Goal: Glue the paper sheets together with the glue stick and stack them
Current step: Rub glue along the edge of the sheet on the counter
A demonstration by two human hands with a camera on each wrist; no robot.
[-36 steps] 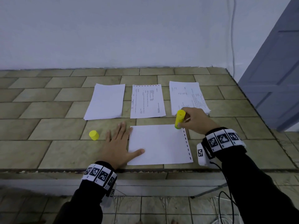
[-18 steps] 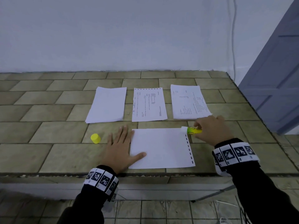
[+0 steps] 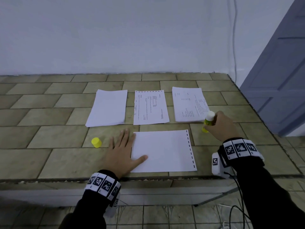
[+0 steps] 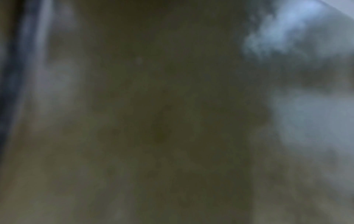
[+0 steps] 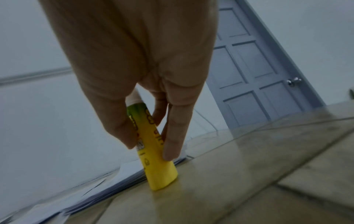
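A blank white sheet with a dashed right edge lies near the table's front edge. My left hand lies flat, thumb on the sheet's left edge. My right hand holds the yellow glue stick nearly upright, white tip up, its base on the tiles just right of the sheet. In the right wrist view thumb and fingers pinch the glue stick, its base on the tile. The yellow cap stands left of my left hand. The left wrist view is dark and blurred.
Three paper piles lie in a row behind: a blank stack, a printed sheet and a printed stack. The tiled table ends at a wall behind and an edge on the right, by a grey-blue door.
My right hand has carried the glue stick off the sheet's top right corner to the right and turned it base down onto the tiles. The left hand has stayed on the sheet.
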